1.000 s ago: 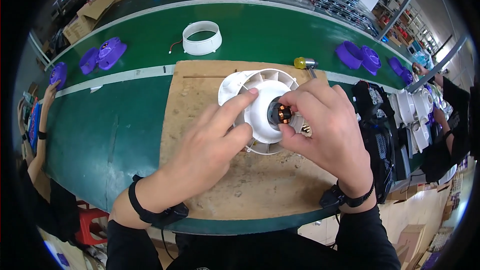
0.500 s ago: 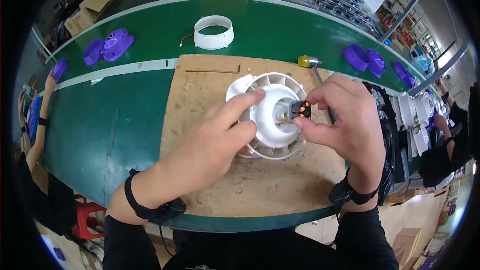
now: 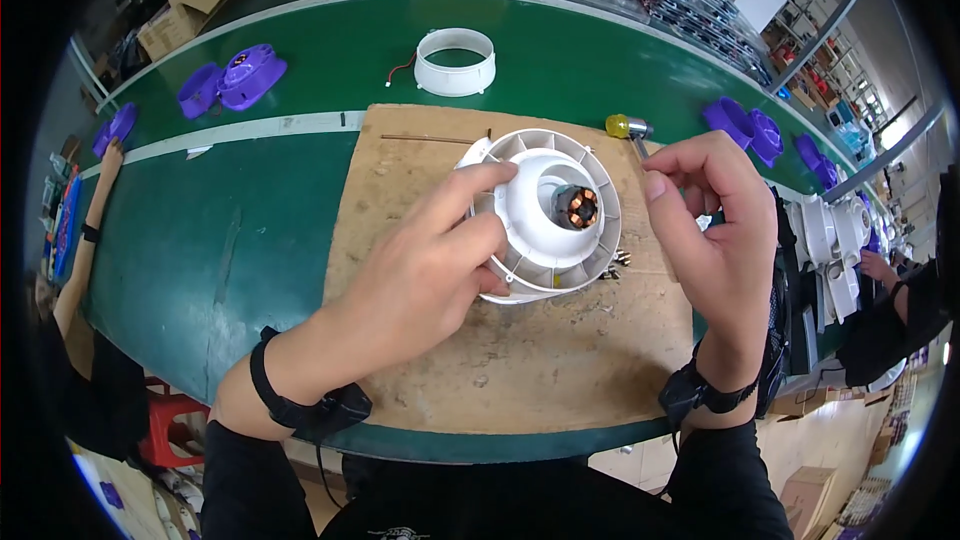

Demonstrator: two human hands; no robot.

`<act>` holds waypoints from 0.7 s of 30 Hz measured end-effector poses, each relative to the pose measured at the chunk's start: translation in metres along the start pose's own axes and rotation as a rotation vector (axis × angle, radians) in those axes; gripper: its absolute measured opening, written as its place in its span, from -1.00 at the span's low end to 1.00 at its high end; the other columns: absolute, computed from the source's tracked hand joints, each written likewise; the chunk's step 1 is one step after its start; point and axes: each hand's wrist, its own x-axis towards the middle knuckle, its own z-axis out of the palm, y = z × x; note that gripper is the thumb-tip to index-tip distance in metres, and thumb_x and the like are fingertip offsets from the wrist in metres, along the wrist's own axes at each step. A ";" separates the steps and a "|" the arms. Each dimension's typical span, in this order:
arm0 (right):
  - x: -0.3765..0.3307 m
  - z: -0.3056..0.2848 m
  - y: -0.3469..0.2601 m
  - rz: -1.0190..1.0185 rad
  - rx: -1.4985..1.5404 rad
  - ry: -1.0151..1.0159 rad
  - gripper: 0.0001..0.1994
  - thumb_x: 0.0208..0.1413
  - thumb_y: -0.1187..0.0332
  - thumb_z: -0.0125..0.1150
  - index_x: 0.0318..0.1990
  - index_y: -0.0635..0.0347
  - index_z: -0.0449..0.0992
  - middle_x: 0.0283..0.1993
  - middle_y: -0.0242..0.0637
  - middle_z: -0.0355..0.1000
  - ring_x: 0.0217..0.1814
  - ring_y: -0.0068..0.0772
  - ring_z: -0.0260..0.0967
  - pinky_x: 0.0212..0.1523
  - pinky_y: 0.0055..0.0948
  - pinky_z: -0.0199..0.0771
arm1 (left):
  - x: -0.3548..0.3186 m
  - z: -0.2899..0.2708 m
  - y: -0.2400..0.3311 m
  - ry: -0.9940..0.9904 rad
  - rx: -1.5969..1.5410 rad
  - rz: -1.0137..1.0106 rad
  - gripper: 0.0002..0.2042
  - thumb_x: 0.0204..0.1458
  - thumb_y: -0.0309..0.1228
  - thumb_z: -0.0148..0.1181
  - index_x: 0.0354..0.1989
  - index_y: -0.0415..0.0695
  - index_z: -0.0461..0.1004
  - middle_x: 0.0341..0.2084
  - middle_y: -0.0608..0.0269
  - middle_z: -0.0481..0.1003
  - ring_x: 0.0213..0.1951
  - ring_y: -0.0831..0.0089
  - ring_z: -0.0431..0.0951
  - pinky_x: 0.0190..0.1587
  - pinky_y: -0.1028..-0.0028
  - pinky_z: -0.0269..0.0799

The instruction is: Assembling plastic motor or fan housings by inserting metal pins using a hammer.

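Note:
A round white plastic fan housing [image 3: 530, 250], with ribs around its rim, is tilted up off the board in my left hand [image 3: 420, 260]. My left thumb and fingers close on its left side. In its central opening sits a small black motor [image 3: 577, 208] with copper windings showing. To the right, my right hand [image 3: 720, 220] is closed round the shaft of a small hammer [image 3: 628, 126] with a yellow and metal head. Most of that shaft is hidden by the hand. Nothing of my right hand touches the housing.
Under the work lies a brown board [image 3: 450, 370] on the green table [image 3: 270, 240]. An L-shaped hex key [image 3: 435, 137] rests near its far edge, and small metal pieces [image 3: 615, 265] lie beside the housing. Beyond are a white ring [image 3: 455, 75] and purple housings [image 3: 250, 75]. Co-workers sit at both sides.
My right hand has let go of the motor, which now sits in the housing, and moved right onto the hammer shaft. The left hand has tilted the housing slightly.

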 end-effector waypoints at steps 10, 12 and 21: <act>0.003 0.019 0.019 -0.124 0.063 -0.357 0.13 -0.39 -0.02 0.69 0.33 0.38 0.19 0.32 0.13 0.24 0.34 0.12 0.27 0.28 -0.14 0.36 | 0.001 -0.002 -0.009 0.209 -0.449 -0.201 -0.73 -0.13 -0.62 0.44 -0.30 -0.20 0.45 0.27 0.00 0.30 -0.04 0.37 0.53 -0.09 0.45 0.51; 0.001 0.025 0.023 -0.043 0.305 -0.403 0.17 -0.43 0.03 0.72 0.35 0.38 0.13 0.31 0.12 0.25 0.35 0.06 0.27 0.30 -0.14 0.35 | 0.004 -0.001 -0.009 0.215 -0.459 -0.184 -0.74 -0.13 -0.63 0.43 -0.29 -0.20 0.46 0.28 -0.01 0.30 -0.03 0.36 0.53 -0.09 0.44 0.51; -0.002 0.047 0.021 0.006 0.519 -0.249 0.17 -0.37 0.15 0.69 0.40 0.38 0.05 0.35 0.10 0.21 0.43 -0.03 0.20 0.39 -0.18 0.23 | 0.003 -0.010 -0.008 0.256 -0.189 0.106 -0.73 -0.14 -0.74 0.35 -0.24 -0.23 0.51 0.32 -0.07 0.28 -0.05 0.31 0.58 -0.18 0.48 0.54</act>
